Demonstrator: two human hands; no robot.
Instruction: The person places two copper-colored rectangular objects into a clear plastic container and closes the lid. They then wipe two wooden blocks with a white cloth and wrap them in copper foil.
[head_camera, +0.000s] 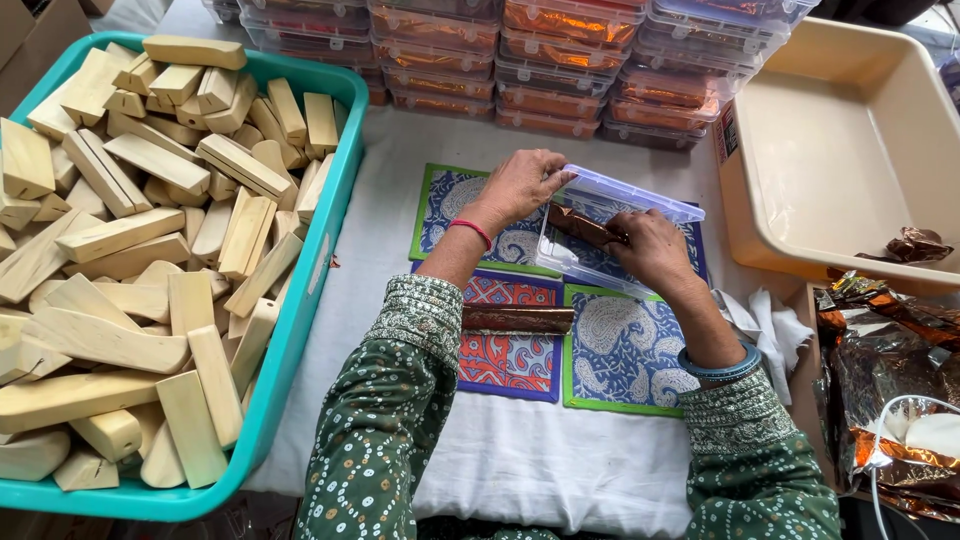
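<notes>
Left hand (522, 185) is closed in a pinch on the raised lid edge of a clear plastic box (612, 228); lid held propped open, tilted up toward the far side. Right hand (650, 248) is curled over a brown foil-wrapped stick (580, 226), pressed down into the box. The stick's long axis runs from upper left to lower right, roughly along the box's length. The box is set on patterned cloth mats (620, 350), near the worktop centre.

A second brown wrapped stick (518, 319) lies just beside the left forearm, long axis left to right.

Open room is narrow: a teal bin (318, 262) of pale wooden blocks (150, 240) bounds the left, stacked filled clear boxes (560, 60) the far edge, a beige tray (850, 150) the right. Free white cloth (540, 460) is seen only on the near side.
</notes>
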